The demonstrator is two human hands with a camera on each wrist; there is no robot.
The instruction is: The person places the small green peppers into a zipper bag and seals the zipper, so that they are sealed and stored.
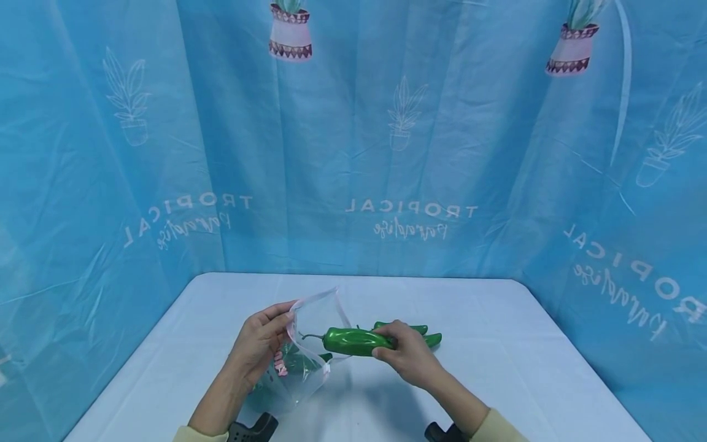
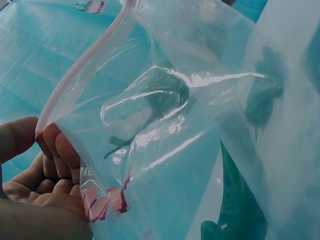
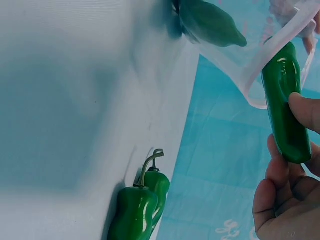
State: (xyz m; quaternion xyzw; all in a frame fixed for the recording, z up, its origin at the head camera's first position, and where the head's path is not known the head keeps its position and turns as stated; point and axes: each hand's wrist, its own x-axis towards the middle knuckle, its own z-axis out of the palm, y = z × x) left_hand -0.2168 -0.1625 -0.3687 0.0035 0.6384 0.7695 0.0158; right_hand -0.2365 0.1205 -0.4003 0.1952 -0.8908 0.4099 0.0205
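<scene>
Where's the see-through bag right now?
In the head view, the clear bag is left of centre, its rim pinched by the left hand; the right hand holds a green pepper at the opening.

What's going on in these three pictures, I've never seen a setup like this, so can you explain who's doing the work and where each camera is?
There's no robot here, just a person's two bare hands. The widest picture comes from a camera on the head, looking forward and down. The other two come from cameras worn on the left and right wrists. The left hand pinches the edge of a clear bag. The right hand grips a green pepper, its stem end at the bag's open mouth. At least one more pepper shows inside. Two loose peppers lie on the white table, and a blue printed cloth hangs behind.
</scene>
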